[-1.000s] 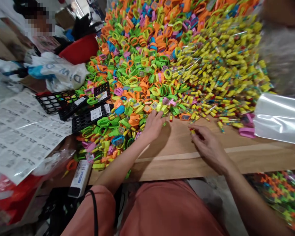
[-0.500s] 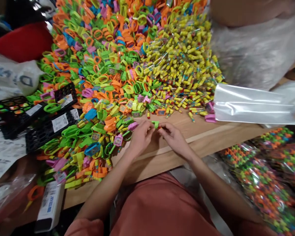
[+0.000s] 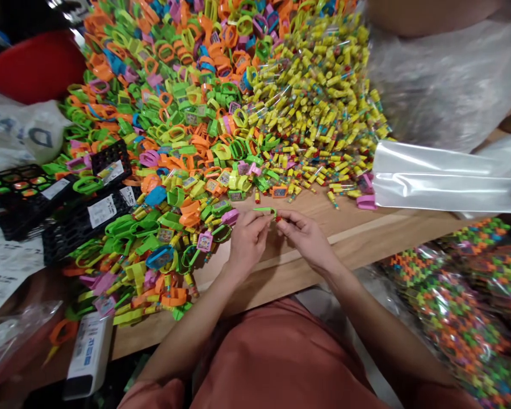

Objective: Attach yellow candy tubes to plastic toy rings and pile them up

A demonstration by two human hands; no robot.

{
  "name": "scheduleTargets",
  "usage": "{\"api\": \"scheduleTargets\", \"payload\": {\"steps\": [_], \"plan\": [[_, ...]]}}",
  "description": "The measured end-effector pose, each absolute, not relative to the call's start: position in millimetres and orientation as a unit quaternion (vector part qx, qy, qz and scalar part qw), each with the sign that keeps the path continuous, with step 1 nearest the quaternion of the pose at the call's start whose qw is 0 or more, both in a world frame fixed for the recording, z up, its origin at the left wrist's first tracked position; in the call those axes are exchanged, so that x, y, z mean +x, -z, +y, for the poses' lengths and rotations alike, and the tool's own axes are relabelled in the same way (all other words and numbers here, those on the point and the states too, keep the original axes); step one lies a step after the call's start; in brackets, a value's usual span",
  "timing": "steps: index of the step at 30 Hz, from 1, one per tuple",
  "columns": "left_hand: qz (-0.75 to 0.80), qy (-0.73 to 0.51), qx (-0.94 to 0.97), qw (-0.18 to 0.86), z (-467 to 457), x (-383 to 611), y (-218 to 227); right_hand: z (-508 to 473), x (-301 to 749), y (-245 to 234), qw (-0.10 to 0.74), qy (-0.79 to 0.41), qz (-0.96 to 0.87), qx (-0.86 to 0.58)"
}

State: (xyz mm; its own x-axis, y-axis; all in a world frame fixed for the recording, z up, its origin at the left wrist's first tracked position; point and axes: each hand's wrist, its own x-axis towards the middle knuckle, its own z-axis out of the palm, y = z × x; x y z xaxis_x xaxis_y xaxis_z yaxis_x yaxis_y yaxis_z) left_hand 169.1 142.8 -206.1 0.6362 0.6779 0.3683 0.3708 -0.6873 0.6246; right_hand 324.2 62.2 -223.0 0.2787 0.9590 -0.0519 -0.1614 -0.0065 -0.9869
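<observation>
Near the table's front edge, my left hand (image 3: 247, 241) pinches a green toy watch (image 3: 264, 210), whose strap shows above the fingers. Close beside it, my right hand (image 3: 309, 236) has thumb and fingers closed on a small red-tipped tube (image 3: 279, 218). Most of the tube is hidden by the fingers. The red tip lies right at the end of the green watch; whether it is inside cannot be made out. Left of my left hand lies a pink toy watch (image 3: 205, 242) with a picture on its face. A single small tube (image 3: 257, 196) lies just beyond my hands.
A large heap of coloured toy watches (image 3: 183, 113) and a heap of yellow tubes (image 3: 319, 96) cover the table's back. Clear plastic bags (image 3: 438, 176) lie right. Black perforated trays (image 3: 83, 218) and a white box (image 3: 89, 352) are left. Filled bags (image 3: 455, 318) sit below the table, right.
The green toy watch has turned in my fingers, its strap now stretching left over my left hand. A green piece now shows at the table edge beside my left forearm.
</observation>
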Motion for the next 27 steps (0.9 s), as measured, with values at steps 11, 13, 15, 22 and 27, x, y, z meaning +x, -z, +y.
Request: {"api": "scheduleTargets", "payload": {"steps": [11,13,15,22,27], "plan": [[0.28,-0.282,0.905,0.152,143,167,203,59,323,228,0.631,-0.515,-0.323,-0.482],[0.277,-0.264,0.914,0.136,142,167,198,60,323,228,0.629,-0.507,-0.329,-0.489],[0.272,-0.249,0.922,0.118,141,167,194,60,324,228,0.626,-0.504,-0.34,-0.489],[0.26,-0.225,0.936,0.083,136,168,194,61,330,225,0.589,-0.477,-0.397,-0.517],[0.279,-0.215,0.934,0.056,131,168,200,74,318,230,0.578,-0.426,-0.428,-0.549]]}}
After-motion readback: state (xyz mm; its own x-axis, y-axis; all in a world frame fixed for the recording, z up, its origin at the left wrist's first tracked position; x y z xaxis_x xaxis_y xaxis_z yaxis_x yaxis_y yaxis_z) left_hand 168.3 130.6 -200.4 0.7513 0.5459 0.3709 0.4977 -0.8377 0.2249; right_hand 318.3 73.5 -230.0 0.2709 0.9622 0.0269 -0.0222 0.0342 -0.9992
